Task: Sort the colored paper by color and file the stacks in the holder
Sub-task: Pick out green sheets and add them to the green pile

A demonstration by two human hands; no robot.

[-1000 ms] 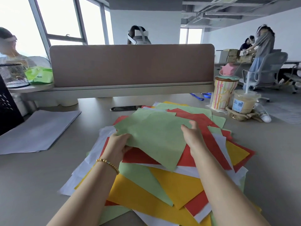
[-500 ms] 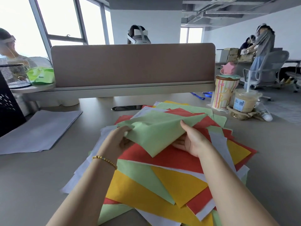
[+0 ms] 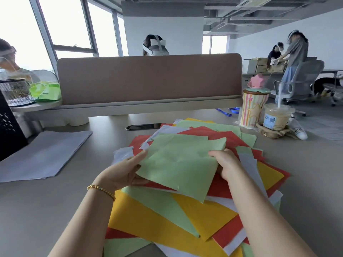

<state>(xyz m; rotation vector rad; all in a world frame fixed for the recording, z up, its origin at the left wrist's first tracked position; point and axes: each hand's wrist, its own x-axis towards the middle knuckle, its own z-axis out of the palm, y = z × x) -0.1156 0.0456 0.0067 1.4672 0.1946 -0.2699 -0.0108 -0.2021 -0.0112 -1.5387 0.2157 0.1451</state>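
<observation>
In the head view, both hands are now holding a green sheet [image 3: 178, 164] clear of the mixed pile [image 3: 185, 216], where a second ago it was lying flat on top: the left hand [image 3: 126, 171] is pinching its 9 o'clock edge, the right hand [image 3: 225, 164] is gripping its 3 o'clock edge with fingers curled. That is freeing one green for its own stack, probably on the worktop [image 3: 55, 210] near the white stack [image 3: 42, 154] at 10 o'clock.
</observation>
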